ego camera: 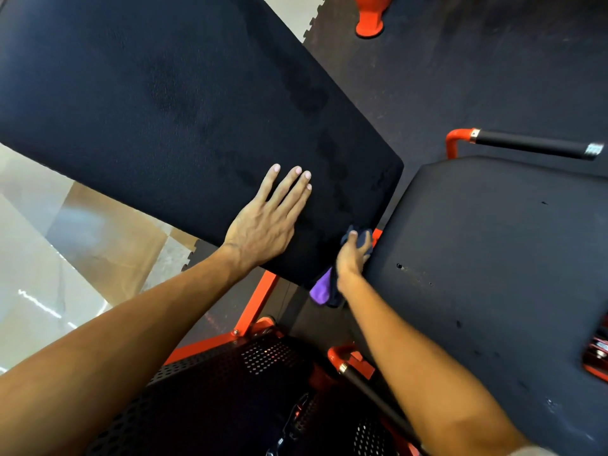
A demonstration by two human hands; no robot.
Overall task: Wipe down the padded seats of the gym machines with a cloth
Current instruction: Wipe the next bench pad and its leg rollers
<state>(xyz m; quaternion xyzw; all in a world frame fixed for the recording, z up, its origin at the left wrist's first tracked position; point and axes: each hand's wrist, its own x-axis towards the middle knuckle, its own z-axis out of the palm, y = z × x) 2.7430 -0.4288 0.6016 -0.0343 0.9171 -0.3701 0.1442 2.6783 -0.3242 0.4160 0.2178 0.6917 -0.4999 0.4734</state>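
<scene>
A long black padded backrest point(184, 103) slants across the upper left of the head view, with damp streaks near its lower right corner. My left hand point(266, 218) lies flat on its lower end, fingers straight. My right hand point(353, 255) grips a dark blue and purple cloth point(322, 287) at the pad's bottom edge, in the gap beside the second black padded seat point(493, 264) on the right. Part of the cloth hangs below my wrist.
An orange machine frame point(260, 301) and a black perforated guard point(230, 383) sit below the pads. A black-gripped handle point(533, 146) sticks out at the upper right, another handle point(371, 396) near my right forearm. An orange post foot point(370, 24) stands on the dark rubber floor.
</scene>
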